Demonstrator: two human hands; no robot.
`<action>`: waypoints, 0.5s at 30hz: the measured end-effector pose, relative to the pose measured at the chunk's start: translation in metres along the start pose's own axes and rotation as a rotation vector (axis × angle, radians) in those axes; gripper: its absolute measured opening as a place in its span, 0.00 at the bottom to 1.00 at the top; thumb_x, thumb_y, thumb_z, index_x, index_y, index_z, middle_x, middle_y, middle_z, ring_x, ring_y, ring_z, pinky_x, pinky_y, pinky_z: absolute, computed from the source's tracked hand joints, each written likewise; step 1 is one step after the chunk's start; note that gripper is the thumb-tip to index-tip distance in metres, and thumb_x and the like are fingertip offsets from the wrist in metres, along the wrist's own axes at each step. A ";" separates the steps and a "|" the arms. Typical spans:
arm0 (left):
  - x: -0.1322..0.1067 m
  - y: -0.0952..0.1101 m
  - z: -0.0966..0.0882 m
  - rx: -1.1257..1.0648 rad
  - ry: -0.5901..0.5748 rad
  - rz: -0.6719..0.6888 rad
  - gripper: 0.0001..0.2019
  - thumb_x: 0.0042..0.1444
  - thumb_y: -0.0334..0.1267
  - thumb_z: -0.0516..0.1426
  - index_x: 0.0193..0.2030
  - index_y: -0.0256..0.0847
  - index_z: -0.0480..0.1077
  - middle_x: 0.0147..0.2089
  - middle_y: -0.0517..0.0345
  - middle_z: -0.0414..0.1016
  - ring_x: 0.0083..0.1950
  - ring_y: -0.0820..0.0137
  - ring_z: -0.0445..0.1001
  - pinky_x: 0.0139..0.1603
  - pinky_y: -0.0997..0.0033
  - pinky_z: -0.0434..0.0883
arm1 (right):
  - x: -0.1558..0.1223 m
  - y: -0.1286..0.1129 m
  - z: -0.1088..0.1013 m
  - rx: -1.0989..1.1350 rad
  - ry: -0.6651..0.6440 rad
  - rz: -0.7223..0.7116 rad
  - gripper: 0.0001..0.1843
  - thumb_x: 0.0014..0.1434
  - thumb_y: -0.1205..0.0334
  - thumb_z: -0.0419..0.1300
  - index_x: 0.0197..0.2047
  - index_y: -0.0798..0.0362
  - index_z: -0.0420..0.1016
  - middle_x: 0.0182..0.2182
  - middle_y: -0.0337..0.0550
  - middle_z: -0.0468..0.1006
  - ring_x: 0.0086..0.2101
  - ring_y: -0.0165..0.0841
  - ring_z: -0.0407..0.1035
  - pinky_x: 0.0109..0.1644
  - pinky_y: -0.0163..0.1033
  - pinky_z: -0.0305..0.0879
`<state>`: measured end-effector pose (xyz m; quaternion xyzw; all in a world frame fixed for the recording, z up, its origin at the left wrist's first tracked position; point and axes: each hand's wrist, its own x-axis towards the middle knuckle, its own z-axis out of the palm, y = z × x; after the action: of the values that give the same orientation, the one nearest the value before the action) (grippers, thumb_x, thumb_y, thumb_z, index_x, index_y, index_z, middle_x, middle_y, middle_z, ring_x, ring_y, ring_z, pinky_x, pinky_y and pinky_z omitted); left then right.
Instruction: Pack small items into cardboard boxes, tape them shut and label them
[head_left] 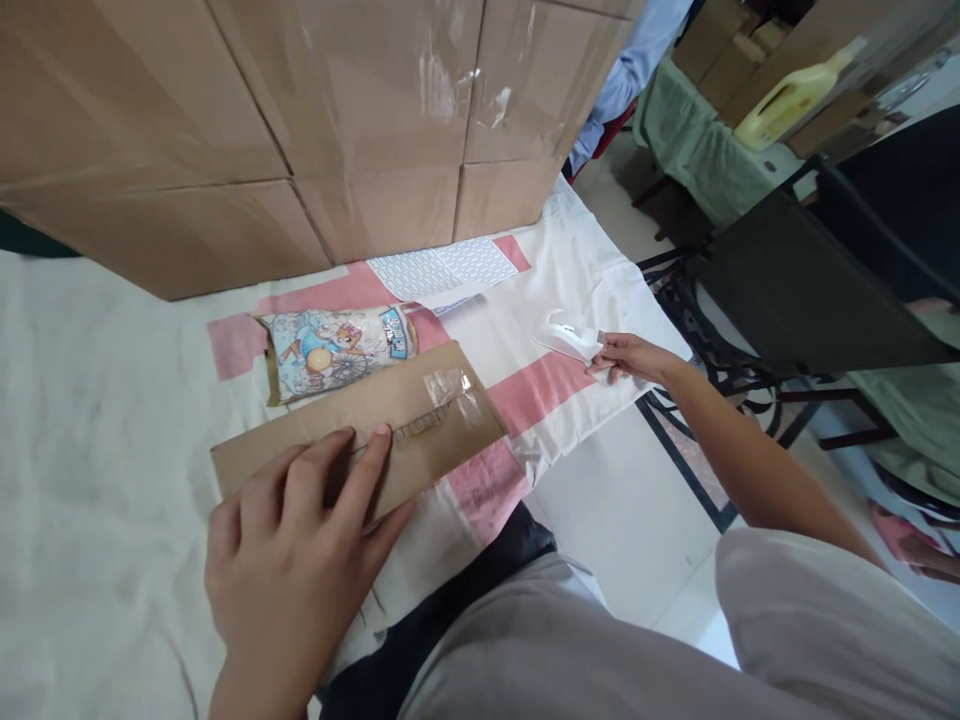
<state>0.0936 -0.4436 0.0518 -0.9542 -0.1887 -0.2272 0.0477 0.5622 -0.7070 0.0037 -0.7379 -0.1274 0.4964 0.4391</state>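
Across the far side of the worktop (97, 420), from the left edge past the middle, large cartons (360, 110) stand stacked and taped shut, contents hidden. Nearer me, my left hand (300, 530) lies palm down, fingers loosely spread and gripping nothing, fingertips resting on a small cardboard box (420, 395). Just behind that box lies a sealed packet (337, 345) with a cartoon print; its filling doesn't show. The box itself is closed, a ragged strip along its top and shiny clear tape towards its right end, so I can't see inside. Further right, my right hand (630, 357) is closed round the end of a white tool (570, 338), perhaps a tape dispenser, over the striped cloth. Beyond, at the upper right, a yellow jug (791, 105) stands near more boxes (724, 70); its fill I can't judge.
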 end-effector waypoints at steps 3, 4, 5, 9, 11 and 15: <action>0.001 0.000 0.000 -0.007 0.004 -0.008 0.37 0.61 0.57 0.66 0.74 0.51 0.66 0.59 0.45 0.80 0.53 0.47 0.74 0.45 0.55 0.60 | -0.002 -0.002 0.005 -0.024 0.024 0.003 0.27 0.46 0.47 0.82 0.32 0.53 0.72 0.30 0.44 0.80 0.37 0.43 0.85 0.22 0.32 0.67; 0.002 0.000 0.000 -0.008 0.011 -0.004 0.36 0.61 0.57 0.66 0.73 0.50 0.66 0.58 0.44 0.80 0.53 0.47 0.74 0.45 0.55 0.60 | -0.004 -0.003 0.008 -0.031 0.039 -0.004 0.26 0.46 0.47 0.82 0.31 0.53 0.72 0.30 0.45 0.81 0.36 0.42 0.84 0.22 0.32 0.67; 0.002 0.001 0.001 -0.009 0.020 -0.002 0.36 0.61 0.57 0.67 0.73 0.50 0.67 0.58 0.44 0.80 0.53 0.47 0.74 0.45 0.55 0.60 | -0.007 -0.002 0.012 -0.040 0.058 -0.017 0.26 0.47 0.46 0.81 0.31 0.53 0.72 0.29 0.45 0.81 0.35 0.41 0.84 0.22 0.31 0.66; 0.005 0.002 0.001 -0.023 0.038 0.004 0.32 0.62 0.57 0.66 0.69 0.50 0.70 0.57 0.44 0.80 0.53 0.48 0.74 0.46 0.55 0.60 | -0.037 0.001 0.045 -0.031 0.162 -0.146 0.26 0.49 0.42 0.78 0.30 0.52 0.71 0.24 0.41 0.78 0.23 0.30 0.74 0.20 0.30 0.54; 0.006 0.002 -0.001 -0.020 0.034 0.010 0.30 0.63 0.57 0.65 0.67 0.48 0.72 0.57 0.44 0.80 0.54 0.48 0.73 0.47 0.55 0.61 | -0.061 0.002 0.072 0.003 0.185 -0.244 0.25 0.52 0.40 0.75 0.35 0.51 0.73 0.27 0.38 0.78 0.21 0.26 0.70 0.21 0.31 0.52; 0.008 0.005 -0.014 -0.013 -0.006 0.018 0.25 0.68 0.52 0.60 0.65 0.42 0.72 0.59 0.40 0.78 0.54 0.47 0.73 0.49 0.53 0.61 | -0.111 -0.013 0.134 0.066 0.074 -0.484 0.21 0.60 0.44 0.72 0.48 0.48 0.75 0.34 0.39 0.81 0.22 0.27 0.68 0.24 0.34 0.53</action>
<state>0.0964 -0.4479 0.0675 -0.9569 -0.1785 -0.2248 0.0431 0.3997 -0.6991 0.0663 -0.6890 -0.2681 0.3533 0.5733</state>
